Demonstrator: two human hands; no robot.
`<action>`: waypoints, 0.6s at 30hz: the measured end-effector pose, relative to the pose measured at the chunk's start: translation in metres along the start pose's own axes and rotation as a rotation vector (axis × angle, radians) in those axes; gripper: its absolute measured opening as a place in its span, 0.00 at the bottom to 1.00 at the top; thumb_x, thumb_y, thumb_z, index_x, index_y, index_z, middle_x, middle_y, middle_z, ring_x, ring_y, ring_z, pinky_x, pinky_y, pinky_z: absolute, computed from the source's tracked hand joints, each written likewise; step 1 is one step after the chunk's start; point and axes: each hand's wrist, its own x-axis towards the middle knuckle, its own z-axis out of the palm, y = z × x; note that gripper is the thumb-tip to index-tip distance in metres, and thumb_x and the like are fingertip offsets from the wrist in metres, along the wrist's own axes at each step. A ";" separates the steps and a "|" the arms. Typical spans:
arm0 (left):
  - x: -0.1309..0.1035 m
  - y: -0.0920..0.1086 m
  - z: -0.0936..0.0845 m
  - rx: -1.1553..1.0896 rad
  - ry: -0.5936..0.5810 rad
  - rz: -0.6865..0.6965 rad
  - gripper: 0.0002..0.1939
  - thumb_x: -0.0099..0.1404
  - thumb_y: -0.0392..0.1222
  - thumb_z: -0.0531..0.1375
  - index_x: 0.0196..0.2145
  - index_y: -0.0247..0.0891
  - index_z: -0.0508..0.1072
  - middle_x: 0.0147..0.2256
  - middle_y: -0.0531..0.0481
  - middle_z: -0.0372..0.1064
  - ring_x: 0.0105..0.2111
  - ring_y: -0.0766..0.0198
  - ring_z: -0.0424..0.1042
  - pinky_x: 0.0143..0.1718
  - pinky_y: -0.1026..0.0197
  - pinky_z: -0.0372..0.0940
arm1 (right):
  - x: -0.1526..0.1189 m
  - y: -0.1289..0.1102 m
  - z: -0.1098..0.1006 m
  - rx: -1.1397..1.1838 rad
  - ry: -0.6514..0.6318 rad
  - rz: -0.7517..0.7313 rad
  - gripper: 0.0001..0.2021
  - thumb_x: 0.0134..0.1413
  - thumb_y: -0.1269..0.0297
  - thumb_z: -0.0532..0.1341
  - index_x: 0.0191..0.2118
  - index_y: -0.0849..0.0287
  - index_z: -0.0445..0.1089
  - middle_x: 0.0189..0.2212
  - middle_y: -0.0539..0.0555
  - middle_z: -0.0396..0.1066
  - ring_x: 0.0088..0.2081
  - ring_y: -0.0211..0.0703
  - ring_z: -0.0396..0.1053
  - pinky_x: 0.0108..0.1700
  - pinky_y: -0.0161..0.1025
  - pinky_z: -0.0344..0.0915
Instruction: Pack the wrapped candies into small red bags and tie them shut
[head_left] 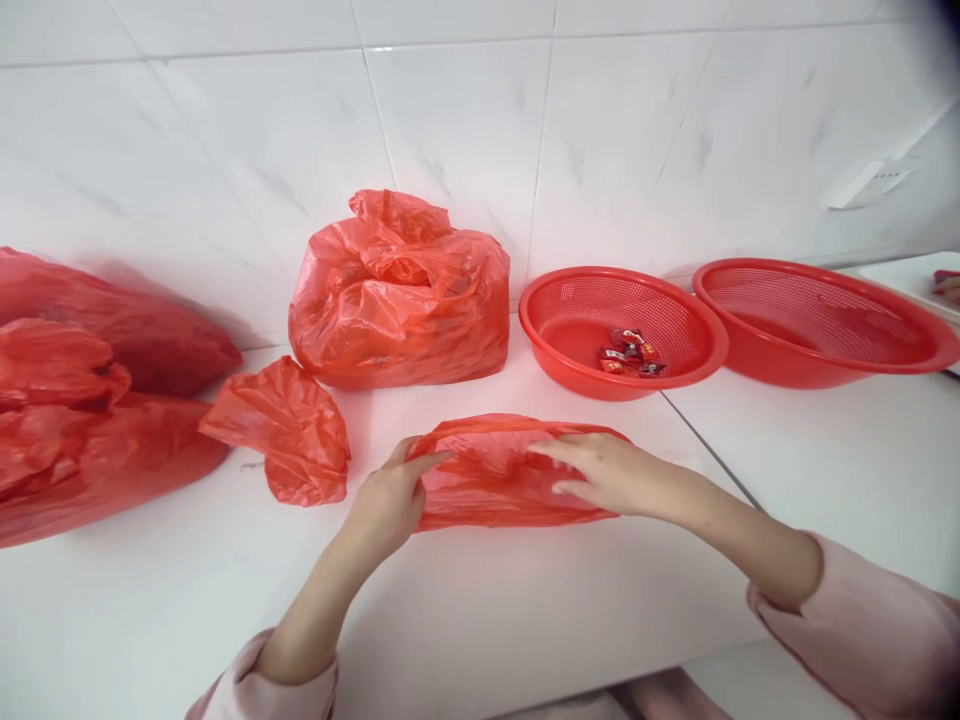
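A red plastic bag (487, 510) lies in front of me with its mouth spread wide, facing up. At its left end my left hand (390, 500) has the rim between the thumb, which points inside, and the fingers, partly hidden by the film. My right hand (600, 470) reaches over the right rim into the mouth, fingers apart and holding nothing that I can see. The bottom of the bag shows only crumpled film. Left of it sits a small crumpled red bag (289, 430), apart from my left hand.
A bulky, full red bag (397, 320) stands against the tiled wall. More filled red bags (112, 420) lie at the left. A red basket (547, 350) holds several small wrapped packets (630, 355); another red basket (810, 365) is beside it. A seam (712, 455) crosses the white table.
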 end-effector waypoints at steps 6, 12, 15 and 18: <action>-0.005 0.015 -0.005 -0.348 -0.033 0.054 0.29 0.56 0.29 0.49 0.49 0.50 0.78 0.46 0.51 0.75 0.36 0.57 0.75 0.37 0.59 0.68 | 0.019 -0.008 0.031 -0.049 0.012 -0.172 0.21 0.55 0.77 0.53 0.49 0.52 0.74 0.44 0.54 0.76 0.42 0.45 0.74 0.42 0.41 0.69; -0.029 -0.015 -0.013 -0.035 -0.037 -0.007 0.28 0.57 0.28 0.48 0.51 0.41 0.75 0.60 0.45 0.63 0.44 0.52 0.75 0.42 0.54 0.68 | 0.007 0.018 0.015 0.051 -0.160 0.172 0.34 0.43 0.74 0.62 0.60 0.48 0.67 0.37 0.54 0.78 0.26 0.45 0.74 0.27 0.38 0.66; -0.032 -0.006 -0.007 -0.083 -0.028 -0.021 0.31 0.59 0.29 0.47 0.59 0.40 0.68 0.63 0.42 0.59 0.45 0.52 0.75 0.44 0.52 0.69 | 0.012 -0.003 0.016 -0.046 -0.135 0.023 0.26 0.51 0.70 0.61 0.58 0.52 0.70 0.52 0.60 0.72 0.43 0.53 0.75 0.40 0.44 0.70; -0.029 0.013 -0.001 -0.290 -0.073 0.024 0.35 0.59 0.28 0.48 0.63 0.47 0.63 0.61 0.47 0.64 0.50 0.51 0.73 0.49 0.52 0.68 | 0.028 -0.031 0.037 -0.072 -0.071 -0.205 0.21 0.59 0.72 0.55 0.57 0.54 0.70 0.55 0.60 0.70 0.54 0.52 0.69 0.55 0.50 0.64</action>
